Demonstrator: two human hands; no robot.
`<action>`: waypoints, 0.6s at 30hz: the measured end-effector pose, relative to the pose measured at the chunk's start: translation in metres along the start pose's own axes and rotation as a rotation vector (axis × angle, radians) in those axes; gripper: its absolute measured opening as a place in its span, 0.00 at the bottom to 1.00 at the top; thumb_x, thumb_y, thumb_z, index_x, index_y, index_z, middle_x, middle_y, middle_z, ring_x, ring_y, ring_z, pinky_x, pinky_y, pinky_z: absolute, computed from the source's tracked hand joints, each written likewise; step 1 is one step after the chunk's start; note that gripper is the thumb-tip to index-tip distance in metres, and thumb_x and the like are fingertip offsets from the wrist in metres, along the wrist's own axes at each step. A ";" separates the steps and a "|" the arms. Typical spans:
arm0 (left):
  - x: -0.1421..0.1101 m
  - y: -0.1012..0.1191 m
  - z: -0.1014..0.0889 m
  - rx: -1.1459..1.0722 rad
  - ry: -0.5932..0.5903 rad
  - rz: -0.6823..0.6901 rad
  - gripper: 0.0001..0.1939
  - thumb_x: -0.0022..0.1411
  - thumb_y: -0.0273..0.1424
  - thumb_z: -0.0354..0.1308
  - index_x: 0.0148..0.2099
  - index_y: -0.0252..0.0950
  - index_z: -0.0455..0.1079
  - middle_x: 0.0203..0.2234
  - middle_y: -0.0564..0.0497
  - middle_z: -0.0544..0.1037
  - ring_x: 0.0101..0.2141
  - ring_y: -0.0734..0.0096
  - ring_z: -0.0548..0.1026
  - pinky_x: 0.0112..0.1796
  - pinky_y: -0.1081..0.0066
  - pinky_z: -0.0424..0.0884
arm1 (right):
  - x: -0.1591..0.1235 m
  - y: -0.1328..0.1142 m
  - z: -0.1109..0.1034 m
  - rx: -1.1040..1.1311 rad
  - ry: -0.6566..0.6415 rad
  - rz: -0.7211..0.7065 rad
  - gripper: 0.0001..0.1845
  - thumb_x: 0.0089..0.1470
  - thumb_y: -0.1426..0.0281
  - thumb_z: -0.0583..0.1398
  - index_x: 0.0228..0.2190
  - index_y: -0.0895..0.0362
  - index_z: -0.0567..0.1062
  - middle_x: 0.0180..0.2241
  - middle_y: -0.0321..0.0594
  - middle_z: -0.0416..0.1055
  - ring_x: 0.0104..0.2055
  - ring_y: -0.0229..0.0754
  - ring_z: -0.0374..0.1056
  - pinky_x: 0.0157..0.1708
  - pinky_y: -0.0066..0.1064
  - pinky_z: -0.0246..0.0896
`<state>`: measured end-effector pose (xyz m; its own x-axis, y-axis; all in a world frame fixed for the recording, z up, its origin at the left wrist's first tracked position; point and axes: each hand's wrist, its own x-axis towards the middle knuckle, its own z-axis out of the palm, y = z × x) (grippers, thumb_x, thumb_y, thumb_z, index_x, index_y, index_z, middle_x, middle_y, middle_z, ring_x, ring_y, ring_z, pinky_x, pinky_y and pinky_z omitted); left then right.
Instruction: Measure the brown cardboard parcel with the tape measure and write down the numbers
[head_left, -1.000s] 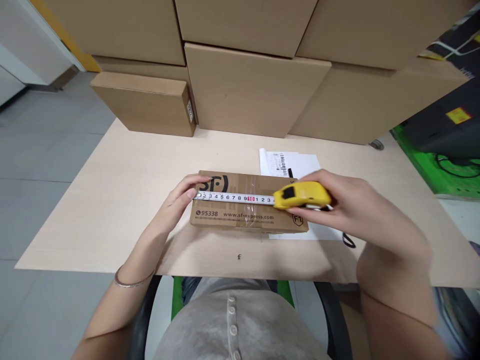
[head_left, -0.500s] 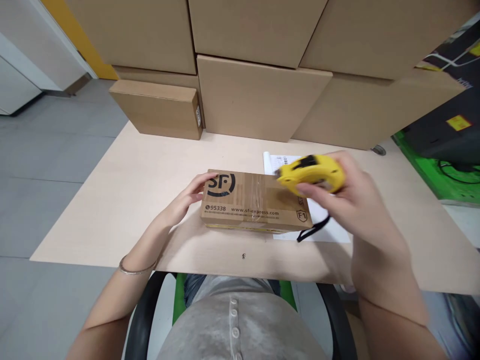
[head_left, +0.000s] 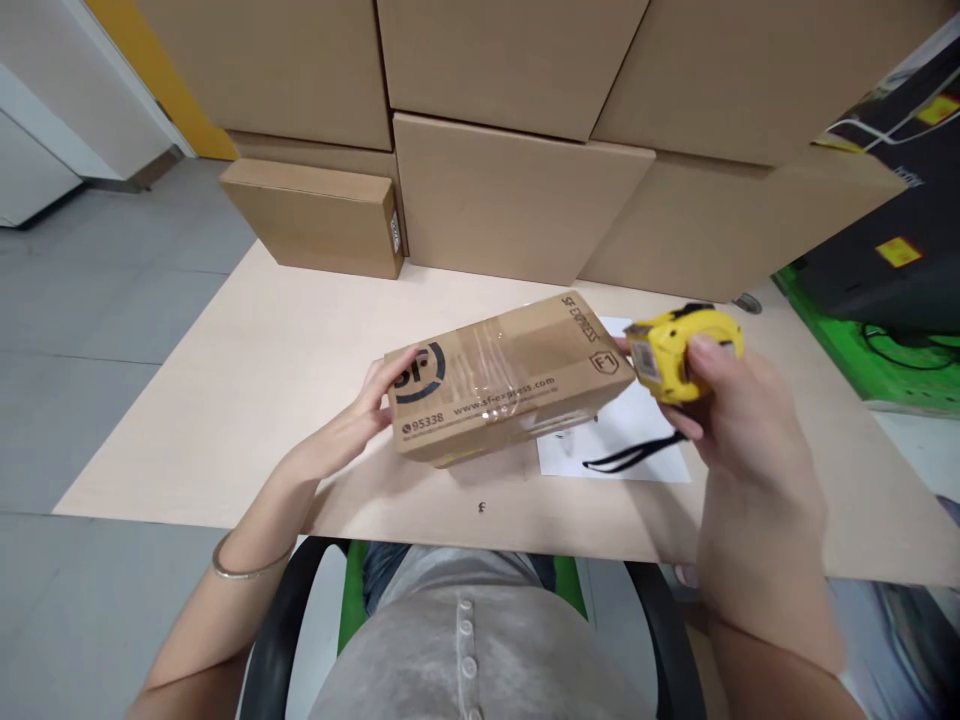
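Observation:
A brown cardboard box with black SF Express print and clear tape across its middle is tilted, its right end raised off the table. My left hand grips the box's left end, thumb side on the printed top. My right hand is closed around a yellow tape measure with a black wrist strap hanging from it. A fingertip of that hand reaches to the box's right end; whether it bears weight I cannot tell. Under the box lies a white sheet of paper, partly covered.
Large cardboard boxes stand stacked along the back of the table. A smaller flat box leans there at the left. On the right, a dark machine rests on a green surface.
The box has gone from lying flat to tilted, its right end lifted and swung away from me. My right hand with the tape measure has moved right, off the box's top.

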<state>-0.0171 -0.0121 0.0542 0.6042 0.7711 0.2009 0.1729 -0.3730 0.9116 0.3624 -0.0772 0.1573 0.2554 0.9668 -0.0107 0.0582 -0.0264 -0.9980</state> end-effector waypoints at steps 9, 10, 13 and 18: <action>-0.013 0.043 0.042 0.221 -0.034 0.314 0.36 0.75 0.38 0.58 0.76 0.67 0.49 0.70 0.47 0.56 0.65 0.53 0.64 0.62 0.53 0.73 | 0.087 0.008 0.037 0.262 -0.149 -0.030 0.25 0.43 0.46 0.71 0.28 0.50 0.68 0.22 0.27 0.68 0.13 0.27 0.36 0.12 0.30 0.24; -0.013 0.045 0.045 0.243 0.008 0.346 0.36 0.73 0.39 0.60 0.76 0.67 0.52 0.69 0.46 0.57 0.60 0.55 0.68 0.58 0.56 0.76 | 0.090 0.012 0.042 0.281 -0.169 0.001 0.28 0.41 0.46 0.72 0.28 0.50 0.67 0.21 0.26 0.66 0.13 0.26 0.36 0.12 0.29 0.24; -0.013 0.052 0.052 0.344 0.129 0.408 0.37 0.67 0.44 0.66 0.74 0.63 0.58 0.65 0.44 0.60 0.47 0.62 0.71 0.47 0.61 0.78 | 0.096 0.024 0.054 0.338 -0.218 0.094 0.31 0.39 0.44 0.73 0.29 0.50 0.64 0.19 0.23 0.61 0.13 0.26 0.35 0.13 0.28 0.25; -0.011 0.059 0.061 0.459 0.199 0.468 0.39 0.62 0.50 0.67 0.73 0.59 0.63 0.59 0.44 0.60 0.39 0.66 0.67 0.41 0.63 0.78 | 0.097 0.041 0.065 0.324 -0.270 0.210 0.31 0.46 0.41 0.70 0.31 0.50 0.65 0.19 0.24 0.62 0.14 0.27 0.36 0.15 0.30 0.26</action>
<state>0.0337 -0.0744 0.0835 0.5488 0.5389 0.6390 0.2673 -0.8374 0.4767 0.3270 0.0325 0.1114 -0.0331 0.9817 -0.1876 -0.2833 -0.1892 -0.9402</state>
